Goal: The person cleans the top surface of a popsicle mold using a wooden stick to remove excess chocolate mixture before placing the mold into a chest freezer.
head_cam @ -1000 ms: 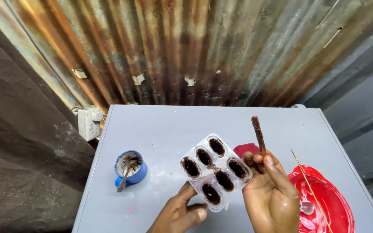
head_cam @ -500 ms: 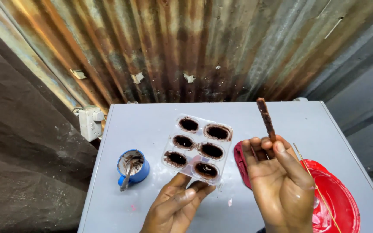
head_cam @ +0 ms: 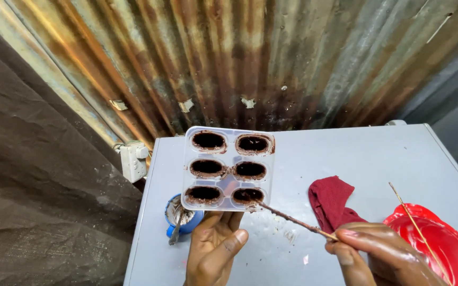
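My left hand (head_cam: pixel 213 249) holds a clear plastic mould tray (head_cam: pixel 228 168) by its near edge, lifted and tilted toward me. Its six oval cavities are filled with a dark brown mixture. My right hand (head_cam: pixel 377 254) grips a thin stick (head_cam: pixel 292 220) coated in the brown mixture. The stick's tip touches the near right cavity of the tray. Both hands are smeared with brown.
A blue cup (head_cam: pixel 182 214) with a spoon in it stands on the grey table (head_cam: pixel 367 153), partly behind the tray. A dark red cloth (head_cam: pixel 332 198) lies by a red bowl (head_cam: pixel 441 241) holding another thin stick (head_cam: pixel 414 222). A rusty corrugated wall (head_cam: pixel 229 58) stands behind.
The left hand has raised and tilted the tray up toward me. The right hand has swung the stick from upright down to the left, its tip now at the tray's near right cavity.
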